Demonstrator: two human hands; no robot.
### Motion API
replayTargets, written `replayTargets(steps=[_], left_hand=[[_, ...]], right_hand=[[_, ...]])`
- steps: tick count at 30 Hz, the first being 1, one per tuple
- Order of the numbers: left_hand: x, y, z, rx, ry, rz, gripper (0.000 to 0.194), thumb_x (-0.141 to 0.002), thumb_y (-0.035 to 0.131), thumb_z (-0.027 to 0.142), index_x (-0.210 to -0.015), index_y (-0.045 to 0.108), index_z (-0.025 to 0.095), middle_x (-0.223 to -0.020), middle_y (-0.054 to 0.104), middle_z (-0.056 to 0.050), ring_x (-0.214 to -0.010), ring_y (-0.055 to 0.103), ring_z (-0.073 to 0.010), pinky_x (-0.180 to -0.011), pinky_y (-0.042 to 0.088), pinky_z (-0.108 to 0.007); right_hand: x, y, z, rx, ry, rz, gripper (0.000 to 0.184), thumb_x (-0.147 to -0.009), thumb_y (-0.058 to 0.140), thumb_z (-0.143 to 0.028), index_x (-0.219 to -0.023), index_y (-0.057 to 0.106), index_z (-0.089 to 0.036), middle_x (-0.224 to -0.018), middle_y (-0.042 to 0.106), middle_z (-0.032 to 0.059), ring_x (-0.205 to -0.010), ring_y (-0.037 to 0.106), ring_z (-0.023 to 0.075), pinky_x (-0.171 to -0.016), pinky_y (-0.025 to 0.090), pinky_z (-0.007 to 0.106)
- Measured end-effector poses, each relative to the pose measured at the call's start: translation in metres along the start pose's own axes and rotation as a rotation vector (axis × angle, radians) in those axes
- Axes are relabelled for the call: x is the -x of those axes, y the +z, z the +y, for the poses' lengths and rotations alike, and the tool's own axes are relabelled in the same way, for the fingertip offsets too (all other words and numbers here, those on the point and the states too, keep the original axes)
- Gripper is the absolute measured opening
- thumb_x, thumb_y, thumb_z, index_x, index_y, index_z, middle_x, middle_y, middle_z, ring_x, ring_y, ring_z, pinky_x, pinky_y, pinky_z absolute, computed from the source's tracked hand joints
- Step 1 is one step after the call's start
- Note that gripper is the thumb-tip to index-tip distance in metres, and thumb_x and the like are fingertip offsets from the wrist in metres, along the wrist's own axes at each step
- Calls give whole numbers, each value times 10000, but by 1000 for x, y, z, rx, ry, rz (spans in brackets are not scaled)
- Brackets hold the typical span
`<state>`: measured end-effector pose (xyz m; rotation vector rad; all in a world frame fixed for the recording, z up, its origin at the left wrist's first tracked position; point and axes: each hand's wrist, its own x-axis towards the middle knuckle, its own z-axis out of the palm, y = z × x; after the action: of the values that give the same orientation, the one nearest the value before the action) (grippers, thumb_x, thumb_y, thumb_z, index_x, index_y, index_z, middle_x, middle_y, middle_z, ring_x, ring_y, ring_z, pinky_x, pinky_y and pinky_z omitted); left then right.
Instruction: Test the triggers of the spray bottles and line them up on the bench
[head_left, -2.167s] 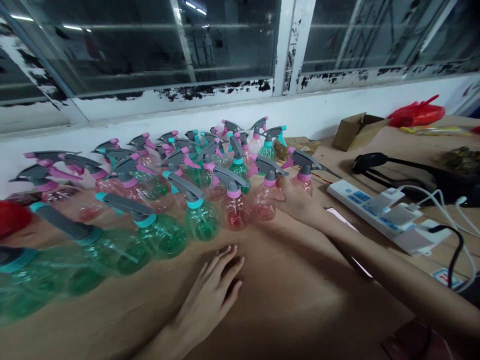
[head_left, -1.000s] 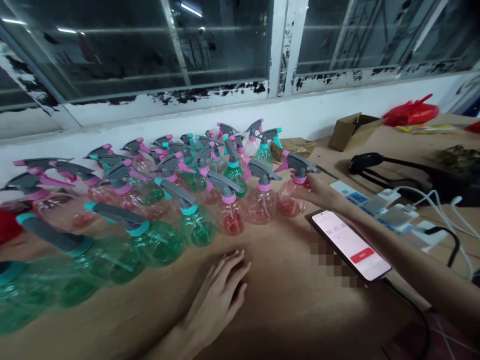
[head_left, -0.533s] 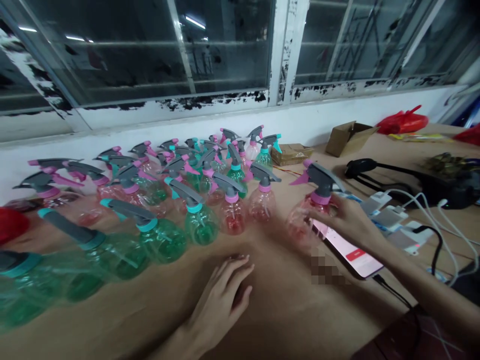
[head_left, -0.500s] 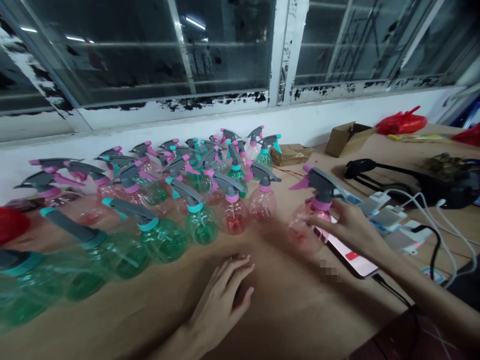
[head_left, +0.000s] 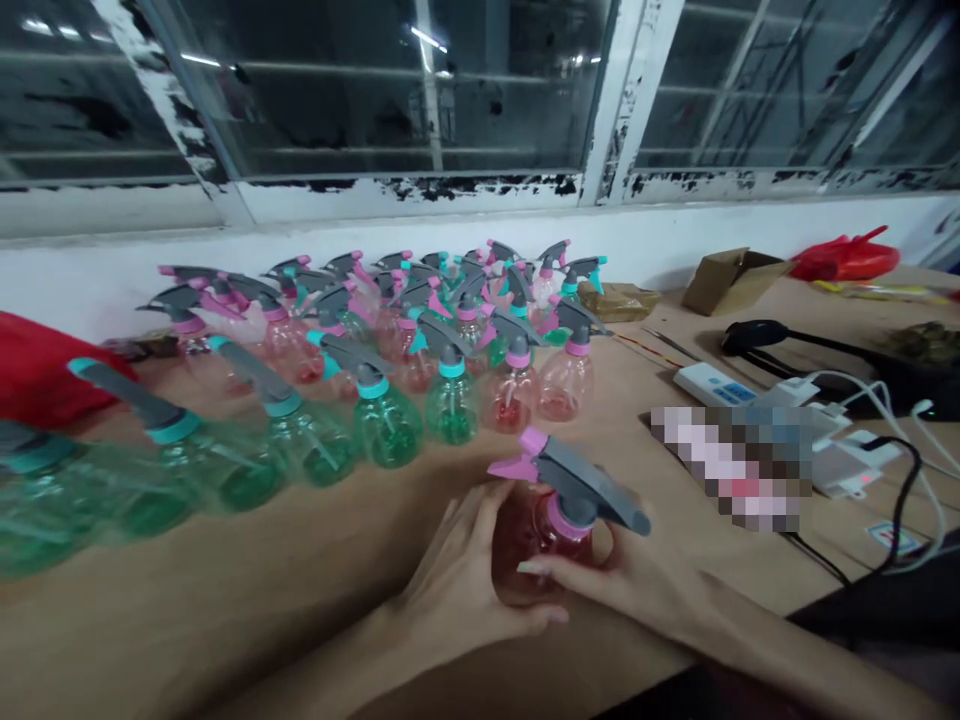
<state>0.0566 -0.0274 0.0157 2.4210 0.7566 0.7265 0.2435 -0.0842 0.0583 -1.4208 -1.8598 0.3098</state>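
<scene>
Close in front of me is a clear pink spray bottle (head_left: pixel 517 535) with a grey head, pink collar and pink trigger; its nozzle points left. My left hand (head_left: pixel 469 565) wraps its left side, thumb at the lower front. From the right, my right hand (head_left: pixel 630 565) grips the body, with the thumb across the front below the collar. Fingers behind the bottle are hidden. Just beyond stand a pink spray bottle (head_left: pixel 512 395) and a green spray bottle (head_left: pixel 452 405), part of a crowd of several such bottles.
Green spray bottles (head_left: pixel 251 470) line the left side. A red bag (head_left: pixel 52 375) lies far left. On the right are a power strip (head_left: pixel 712 385), white chargers (head_left: pixel 855 465) with cables, a black headset-like item (head_left: pixel 817 360) and an open cardboard box (head_left: pixel 731 280).
The pink bottle has come left and nearer, away from beside the phone. My left hand, formerly resting on the table, has closed around it too. The view has shifted left.
</scene>
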Motion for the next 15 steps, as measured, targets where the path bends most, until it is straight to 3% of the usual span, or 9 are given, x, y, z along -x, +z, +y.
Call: replayTargets(steps=[4,7,10,15], left_hand=[[11,-4,-4,-1,-20,30,1011,-584,821,513,-1367,249,229,-1271,511,-148,-1126,514,-377,-907,420,-571],[15,-5,-5,19,-13,56,953,-596,819,492,-1342,285,234,-1249,531,-133,-1114,528,-362,-902,434,-550],[13,-7,-5,54,10,28,894,-617,793,501,-1331,331,225,-1229,549,-125,-1102,538,-351,-903,433,-532],[2,-12,-7,119,73,18,919,-596,829,428,-1352,346,228,-1259,537,-94,-1139,522,-310,-959,415,-461]], right_hand=[[0,18,-9,41,13,-29,366,-735,624,-542,-826,656,-189,-776,660,75,-710,619,254,-622,518,409],[-10,18,-13,25,-49,-56,379,-706,671,-519,-933,654,-216,-840,652,76,-835,602,300,-719,502,467],[-24,10,-17,-148,-106,-85,476,-680,730,-419,-1112,586,-279,-1032,634,51,-990,573,295,-839,482,454],[-44,3,-26,-426,-56,-94,415,-701,717,-389,-1057,536,-278,-981,619,36,-859,614,246,-732,524,387]])
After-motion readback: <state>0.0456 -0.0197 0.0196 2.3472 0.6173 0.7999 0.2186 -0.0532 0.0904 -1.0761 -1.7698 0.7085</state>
